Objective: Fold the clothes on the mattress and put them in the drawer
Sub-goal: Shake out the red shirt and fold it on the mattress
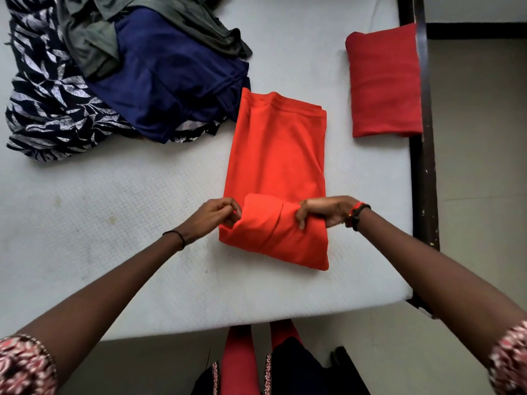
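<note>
Both hands grip the near end of an orange garment (pixel 275 166) that lies as a long folded strip in the middle of the white mattress (pixel 114 223). Pinching the left corner of the near flap, the left hand (pixel 216 213) has its fingers curled closed on the cloth, and a thin dark band circles that wrist. At the flap's right edge the right hand (pixel 325 210) clasps the fabric with its thumb on top and fingers wrapped under; red and dark beaded bracelets (pixel 355 216) sit on that wrist. This near flap is raised and turned over toward the far end of the strip, making a rounded fold above the flat layer below. Near the mattress's right edge, well apart from the orange piece, a folded red garment (pixel 385 81) rests flat against the dark bed frame (pixel 425 166). At the far left lies a loose heap of unfolded clothes: a navy blue garment (pixel 171 78) just beside the orange strip's far corner, a grey-green one (pixel 94 38) draped over it, and a black-and-white leaf-print fabric (pixel 48 109) underneath. No drawer is in view.
</note>
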`<control>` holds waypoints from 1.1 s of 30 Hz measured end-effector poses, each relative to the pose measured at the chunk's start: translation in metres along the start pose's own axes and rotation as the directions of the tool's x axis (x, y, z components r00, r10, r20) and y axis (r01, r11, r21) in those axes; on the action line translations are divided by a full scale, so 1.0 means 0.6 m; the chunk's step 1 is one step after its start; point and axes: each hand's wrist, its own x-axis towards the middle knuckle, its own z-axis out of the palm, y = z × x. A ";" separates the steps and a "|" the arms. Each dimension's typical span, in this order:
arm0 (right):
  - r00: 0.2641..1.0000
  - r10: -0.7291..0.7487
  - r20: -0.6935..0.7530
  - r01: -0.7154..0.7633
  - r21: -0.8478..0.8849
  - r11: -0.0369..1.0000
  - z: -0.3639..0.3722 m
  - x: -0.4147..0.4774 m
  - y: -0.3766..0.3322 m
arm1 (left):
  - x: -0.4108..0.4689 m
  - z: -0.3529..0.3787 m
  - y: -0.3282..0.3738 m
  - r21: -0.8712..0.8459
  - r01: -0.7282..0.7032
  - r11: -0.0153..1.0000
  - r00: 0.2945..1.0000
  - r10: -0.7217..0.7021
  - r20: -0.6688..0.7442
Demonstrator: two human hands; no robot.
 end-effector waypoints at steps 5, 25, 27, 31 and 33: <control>0.992 0.050 -0.114 -0.049 0.010 0.999 -0.031 0.009 -0.039 | 0.015 0.001 -0.012 -0.082 0.157 0.984 0.987 -0.158 -0.003; 0.342 -0.769 -0.541 0.183 -0.764 0.619 0.071 0.045 0.004 | -0.007 0.047 -0.036 0.194 0.021 0.981 0.849 0.085 -0.521; 0.170 -0.851 -0.497 0.090 -0.852 0.516 0.109 0.038 0.025 | -0.013 0.058 -0.016 0.535 -0.118 0.837 0.733 0.437 -0.522; 0.370 -0.919 -0.136 0.096 -0.978 0.184 0.145 0.051 0.092 | -0.012 0.087 -0.026 0.918 -0.262 0.298 0.811 0.584 0.043; 0.492 -0.869 -0.050 0.047 -0.995 0.084 0.134 0.064 0.126 | -0.006 0.090 -0.045 0.939 -0.279 0.203 0.876 0.453 0.163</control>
